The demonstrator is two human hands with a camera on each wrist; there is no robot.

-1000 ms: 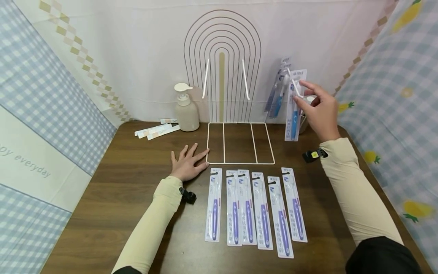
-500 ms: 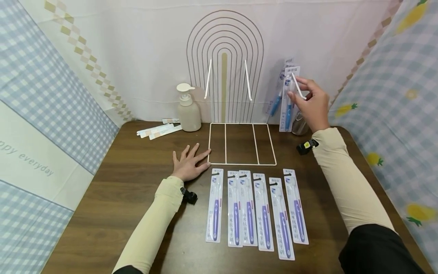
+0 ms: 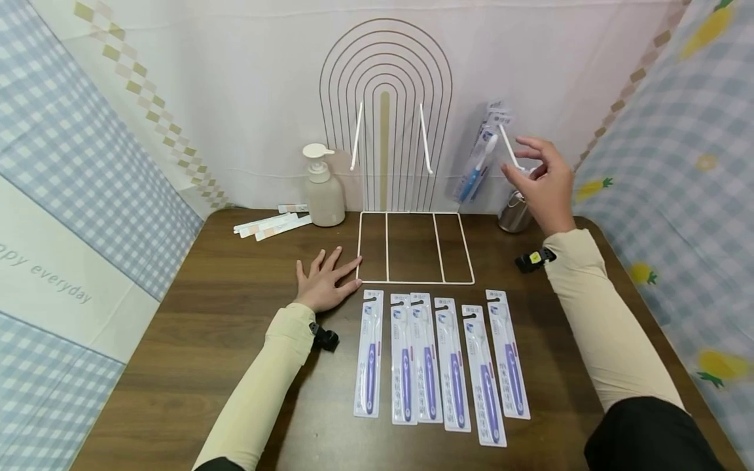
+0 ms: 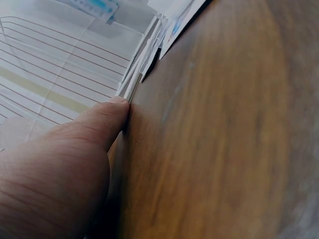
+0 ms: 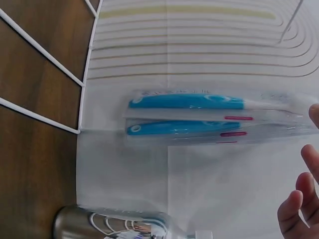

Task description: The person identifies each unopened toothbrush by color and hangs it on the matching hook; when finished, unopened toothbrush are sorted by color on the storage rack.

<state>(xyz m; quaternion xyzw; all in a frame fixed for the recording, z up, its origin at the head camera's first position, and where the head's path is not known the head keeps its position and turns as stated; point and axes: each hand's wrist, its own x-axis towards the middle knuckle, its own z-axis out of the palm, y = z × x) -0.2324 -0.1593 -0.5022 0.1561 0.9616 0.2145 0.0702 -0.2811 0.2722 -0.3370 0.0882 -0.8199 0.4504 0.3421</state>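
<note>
While the left hand [image 3: 324, 282] spreads its fingers against the white wire rack base [image 3: 412, 282], blue-handled toothbrush packs [image 3: 472, 184] hang right of that base, near the right hand [image 3: 548, 186], thumb and fingers parted.

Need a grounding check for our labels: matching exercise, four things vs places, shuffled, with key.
1. blue toothbrushes
2. purple toothbrushes
3. pump bottle
4. left hand

A. at the left edge of the wire rack base
B. lying flat, nearer the wearer than the rack base
C. hanging on the rightmost white hook
D. beside the white strips

Pairs: 1-C, 2-B, 3-D, 4-A
</note>
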